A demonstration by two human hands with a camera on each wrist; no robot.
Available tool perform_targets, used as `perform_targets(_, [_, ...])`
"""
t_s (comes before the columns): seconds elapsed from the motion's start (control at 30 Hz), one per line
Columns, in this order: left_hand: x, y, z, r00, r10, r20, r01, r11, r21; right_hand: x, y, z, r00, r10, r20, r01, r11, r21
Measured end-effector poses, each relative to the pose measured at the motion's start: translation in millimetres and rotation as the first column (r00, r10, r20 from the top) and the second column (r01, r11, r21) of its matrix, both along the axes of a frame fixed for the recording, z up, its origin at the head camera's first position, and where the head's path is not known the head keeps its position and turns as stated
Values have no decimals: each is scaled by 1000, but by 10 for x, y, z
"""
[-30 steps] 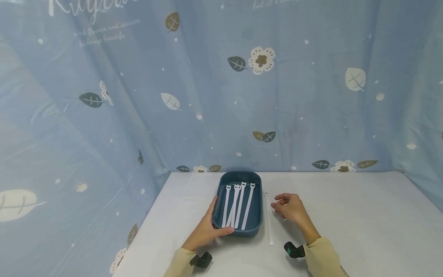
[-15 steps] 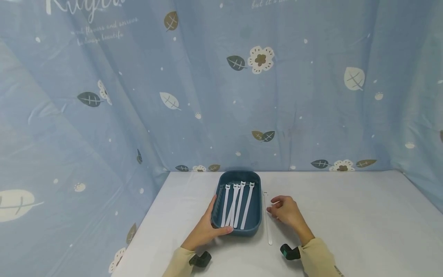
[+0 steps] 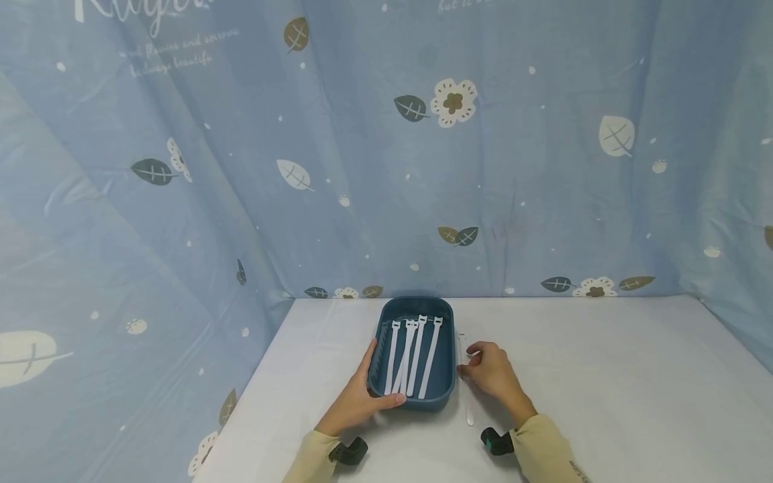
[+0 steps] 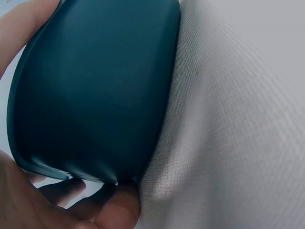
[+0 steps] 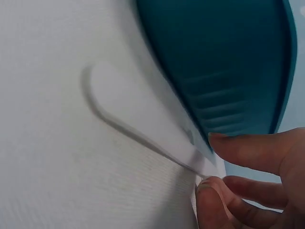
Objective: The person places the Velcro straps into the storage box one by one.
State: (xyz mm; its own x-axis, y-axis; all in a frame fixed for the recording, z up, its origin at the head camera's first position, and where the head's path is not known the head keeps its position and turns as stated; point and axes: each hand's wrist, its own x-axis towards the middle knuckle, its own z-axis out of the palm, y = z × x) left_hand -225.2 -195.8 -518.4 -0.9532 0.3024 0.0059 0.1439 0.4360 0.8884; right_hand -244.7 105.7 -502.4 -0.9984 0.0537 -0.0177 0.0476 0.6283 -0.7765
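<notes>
My left hand [image 3: 353,406] grips the near left corner of a dark blue plastic bin [image 3: 445,379], thumb over the front rim and fingers along the left side. Several white cable straps [image 3: 427,365] with slotted heads lie lengthwise inside. One more white cable strap [image 5: 138,114] lies flat on the table, close along the bin's right wall. My right hand [image 3: 498,379] is at the middle of that strap. In the right wrist view its thumb [image 5: 252,150] and fingers stand on either side of the strap, with a gap between them. The strap's head end is hidden there.
White cloth covers the table [image 3: 604,382], which ends at the back against a blue patterned curtain [image 3: 362,168]. The curtain also hangs along the left and right sides. A black wrist camera [image 3: 350,451] sits on the left wrist, another black camera [image 3: 496,441] on the right.
My right hand has moved left, from beside the loose strap to the strap itself, thumb and fingers drawing closer together. The left hand and the bin have kept their places.
</notes>
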Motion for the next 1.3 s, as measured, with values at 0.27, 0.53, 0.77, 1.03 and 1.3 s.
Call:
perform_targets(0.27, [4, 5, 10, 1000, 0, 5, 0, 1000, 20, 9, -35, 1, 1000, -12, -8, 12, 999, 29])
perform_targets(0.53, [1, 2, 6, 1000, 10, 0, -10, 1000, 3, 16, -29, 31, 1000, -7, -22, 8, 999, 37])
perform_targets(0.77, [5, 6, 19, 1000, 9, 3, -9, 1000, 5, 15, 15, 50, 1000, 2, -19, -1, 999, 33])
perform_targets(1.03, [16, 13, 34, 1000, 9, 9, -9, 1000, 3, 14, 70, 85, 1000, 14, 23, -13, 1000, -24])
perform_targets(1.3, [26, 19, 68, 1000, 9, 13, -9, 1000, -1, 9, 108, 90, 997, 17, 69, -11, 997, -73])
